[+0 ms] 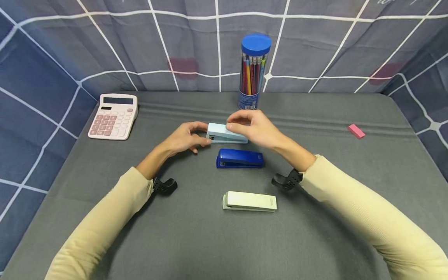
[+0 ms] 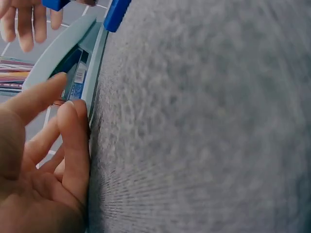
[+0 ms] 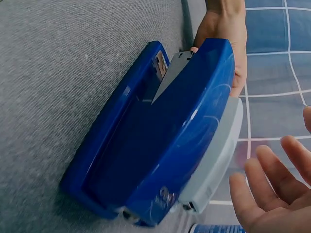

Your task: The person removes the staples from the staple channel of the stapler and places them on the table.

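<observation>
The light blue stapler [image 1: 225,134] lies on the worktop [image 1: 175,233] with the left hand [image 1: 187,138] at its left end, its fingers slightly parted though whether they pinch cannot be told, and the right hand [image 1: 257,126] at its other end, fingers spread loosely and holding nothing. Just nearer lies the blue stapler [image 1: 239,158], then the pale green stapler [image 1: 250,201], farther apart; all three lie roughly parallel, so lining-up looks mostly done, with the light blue one seemingly unfinished.
</observation>
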`<control>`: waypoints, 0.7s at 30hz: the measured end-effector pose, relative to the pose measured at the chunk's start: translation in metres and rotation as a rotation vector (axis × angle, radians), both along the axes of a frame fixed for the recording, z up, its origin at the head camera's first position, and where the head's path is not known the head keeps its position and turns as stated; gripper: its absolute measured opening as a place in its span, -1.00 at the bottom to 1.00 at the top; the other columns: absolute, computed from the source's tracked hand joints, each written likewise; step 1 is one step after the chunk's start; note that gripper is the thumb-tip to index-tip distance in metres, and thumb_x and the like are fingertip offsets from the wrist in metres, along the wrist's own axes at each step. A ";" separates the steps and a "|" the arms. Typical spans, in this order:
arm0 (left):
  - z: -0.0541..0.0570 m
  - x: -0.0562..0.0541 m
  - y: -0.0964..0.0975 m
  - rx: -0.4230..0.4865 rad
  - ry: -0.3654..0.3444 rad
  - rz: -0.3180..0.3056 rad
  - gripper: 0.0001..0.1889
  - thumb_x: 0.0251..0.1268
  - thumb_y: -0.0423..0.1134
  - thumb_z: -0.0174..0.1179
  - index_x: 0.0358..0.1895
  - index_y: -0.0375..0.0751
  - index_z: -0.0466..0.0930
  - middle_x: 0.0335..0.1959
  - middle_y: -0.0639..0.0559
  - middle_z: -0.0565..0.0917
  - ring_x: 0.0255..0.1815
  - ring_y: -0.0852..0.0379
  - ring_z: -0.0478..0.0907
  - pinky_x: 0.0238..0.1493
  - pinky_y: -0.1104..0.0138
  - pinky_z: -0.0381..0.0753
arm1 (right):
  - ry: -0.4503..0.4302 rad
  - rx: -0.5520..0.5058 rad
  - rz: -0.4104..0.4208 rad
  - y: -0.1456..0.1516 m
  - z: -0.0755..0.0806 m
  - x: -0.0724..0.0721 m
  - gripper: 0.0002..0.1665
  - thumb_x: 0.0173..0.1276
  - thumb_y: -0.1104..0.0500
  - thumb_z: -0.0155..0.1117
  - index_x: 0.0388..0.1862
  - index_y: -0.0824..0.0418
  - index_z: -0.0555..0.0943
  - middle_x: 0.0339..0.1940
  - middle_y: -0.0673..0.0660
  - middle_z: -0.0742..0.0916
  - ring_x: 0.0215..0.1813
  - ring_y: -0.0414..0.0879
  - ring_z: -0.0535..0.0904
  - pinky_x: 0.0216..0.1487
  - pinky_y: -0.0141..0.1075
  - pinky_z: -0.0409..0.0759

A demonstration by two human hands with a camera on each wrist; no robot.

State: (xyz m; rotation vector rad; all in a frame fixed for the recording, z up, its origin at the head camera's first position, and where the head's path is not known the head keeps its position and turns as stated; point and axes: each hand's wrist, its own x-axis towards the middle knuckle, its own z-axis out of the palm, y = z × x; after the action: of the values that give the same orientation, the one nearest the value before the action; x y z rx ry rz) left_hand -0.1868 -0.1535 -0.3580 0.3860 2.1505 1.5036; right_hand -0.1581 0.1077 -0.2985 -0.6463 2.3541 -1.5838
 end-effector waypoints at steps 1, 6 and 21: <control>0.000 0.000 0.000 -0.013 0.009 0.002 -0.46 0.25 -0.31 0.34 0.28 -0.35 0.43 0.05 -0.22 0.56 -0.27 0.01 0.59 -0.53 0.35 0.66 | -0.006 0.001 0.006 -0.003 -0.001 -0.001 -0.67 0.43 0.15 0.27 0.05 0.35 0.64 -0.06 0.15 0.70 -0.08 -0.04 0.61 -0.08 -0.28 0.59; -0.002 0.000 0.003 -0.065 0.046 0.024 -0.52 0.24 -0.36 0.35 0.22 -0.36 0.50 -0.26 -0.19 0.62 -0.44 0.11 0.54 -0.60 0.37 0.63 | -0.044 0.008 0.017 -0.014 -0.005 -0.006 -0.66 0.46 0.14 0.24 0.06 0.36 0.64 -0.05 0.16 0.70 -0.03 0.01 0.63 -0.02 -0.25 0.59; 0.001 0.000 0.007 -0.160 0.098 0.028 -0.55 0.22 -0.35 0.38 0.17 -0.39 0.54 -0.44 -0.15 0.58 -0.58 0.14 0.48 -0.65 0.36 0.63 | -0.065 0.083 0.034 -0.027 -0.001 -0.012 -0.68 0.47 0.12 0.19 0.04 0.31 0.65 -0.06 0.16 0.72 -0.01 -0.01 0.61 0.05 -0.19 0.57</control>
State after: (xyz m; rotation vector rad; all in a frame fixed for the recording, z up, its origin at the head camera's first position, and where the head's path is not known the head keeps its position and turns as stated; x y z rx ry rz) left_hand -0.1866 -0.1469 -0.3573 0.3814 2.3427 1.3405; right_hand -0.1704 0.0807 -0.2998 -0.6044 2.3351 -1.4613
